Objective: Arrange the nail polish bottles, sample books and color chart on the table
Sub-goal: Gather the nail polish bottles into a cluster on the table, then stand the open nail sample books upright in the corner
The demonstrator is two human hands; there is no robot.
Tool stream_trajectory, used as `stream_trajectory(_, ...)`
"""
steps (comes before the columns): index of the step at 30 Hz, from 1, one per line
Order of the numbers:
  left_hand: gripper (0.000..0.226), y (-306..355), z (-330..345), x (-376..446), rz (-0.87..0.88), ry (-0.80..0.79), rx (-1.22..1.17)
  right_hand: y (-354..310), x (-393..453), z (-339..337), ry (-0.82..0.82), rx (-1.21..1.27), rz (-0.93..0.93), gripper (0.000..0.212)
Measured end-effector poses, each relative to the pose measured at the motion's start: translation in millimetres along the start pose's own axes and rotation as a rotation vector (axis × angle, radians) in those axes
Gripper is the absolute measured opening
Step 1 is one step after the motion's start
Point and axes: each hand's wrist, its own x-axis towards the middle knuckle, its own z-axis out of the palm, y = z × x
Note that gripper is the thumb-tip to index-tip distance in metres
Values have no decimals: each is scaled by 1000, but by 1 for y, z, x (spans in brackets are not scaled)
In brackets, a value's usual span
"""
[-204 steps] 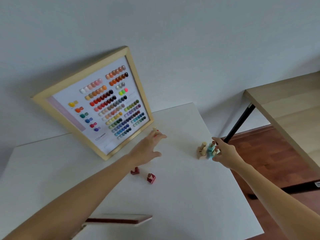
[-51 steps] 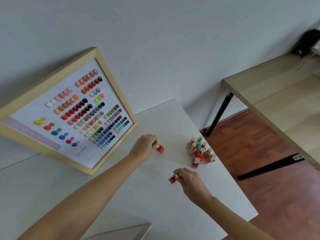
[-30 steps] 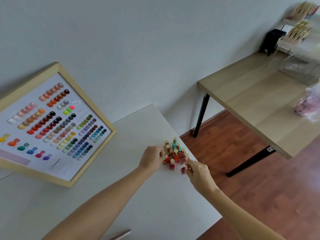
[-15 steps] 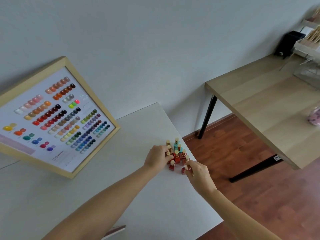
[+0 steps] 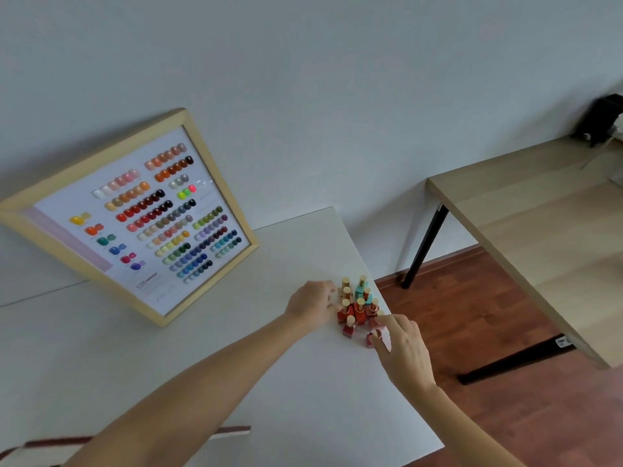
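Observation:
A cluster of small nail polish bottles point(image 5: 359, 306) with gold caps, red, teal and beige, stands near the right edge of the white table point(image 5: 168, 358). My left hand point(image 5: 312, 303) rests against the cluster's left side, fingers curled on a red bottle point(image 5: 344, 313). My right hand point(image 5: 403, 348) pinches a pink-red bottle point(image 5: 372, 339) at the cluster's near right corner. The wood-framed color chart point(image 5: 141, 214) leans on the wall at the back left. A sample book point(image 5: 232, 431) with a dark red edge lies at the table's near edge, partly hidden by my left arm.
The bottles stand close to the table's right edge, beyond which is a wooden floor point(image 5: 505, 332). A second, light wood table point(image 5: 539, 230) with black legs is to the right, with a dark object point(image 5: 600, 119) at its far end.
Both hands carried red bottles from the table's middle to the cluster at the right edge. In the last half second the hands stay at the cluster, and the view has shifted slightly.

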Motion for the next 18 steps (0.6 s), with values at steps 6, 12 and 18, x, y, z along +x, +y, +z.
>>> stream_trajectory(6, 51, -23, -48, -33, -22, 50, 5, -35, -3, -7, 137, -41, -98, 28)
stream_trajectory(12, 52, -68, -107, -104, -64, 223, -46, -113, -12, -5, 75, 117, -288, 19)
stream_trajectory(18, 50, -138, -150, -211, -139, 344, -111, -208, -36, 4, -180, 163, -550, 15)
